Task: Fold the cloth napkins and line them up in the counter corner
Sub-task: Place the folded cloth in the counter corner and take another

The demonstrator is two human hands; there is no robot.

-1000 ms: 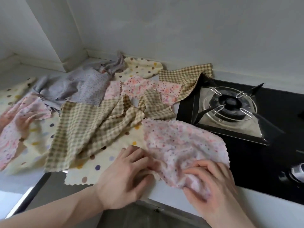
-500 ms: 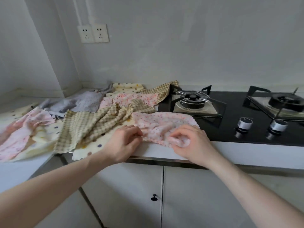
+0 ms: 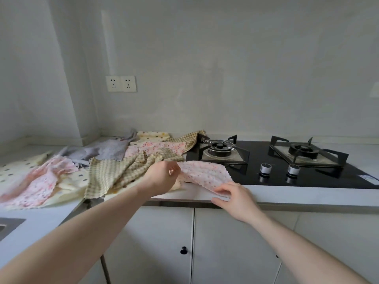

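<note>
The only container in sight is a sink (image 3: 9, 225) let into the white counter (image 3: 287, 194) at the lower left, and only its near corner shows, so what it holds cannot be told. The person's left hand (image 3: 162, 176) has its fingers curled and pinches the left edge of a pink floral napkin (image 3: 203, 175), lifting that edge slightly off the counter. The right hand (image 3: 235, 196) grips the napkin's near right corner at the counter's front edge, thumb underneath and fingers loosely bent over the cloth. The napkin is stretched between the two hands, its long axis running from the left hand down and to the right toward the right hand, with its far scalloped edge reaching over the black glass of the gas hob (image 3: 307, 177). It lies just in front of the left burner (image 3: 219, 150) and to the left of two knobs (image 3: 266, 168). To the left, unfolded cloths are heaped across the counter toward the corner: a beige checked napkin (image 3: 114, 173) touching the left wrist, a grey one (image 3: 106, 150) behind it, another pink floral one (image 3: 39, 181), and cream dotted cloth (image 3: 12, 171) beneath. A double wall socket (image 3: 121, 83) sits above the corner, and white cabinet doors (image 3: 160, 242) run below the counter
</note>
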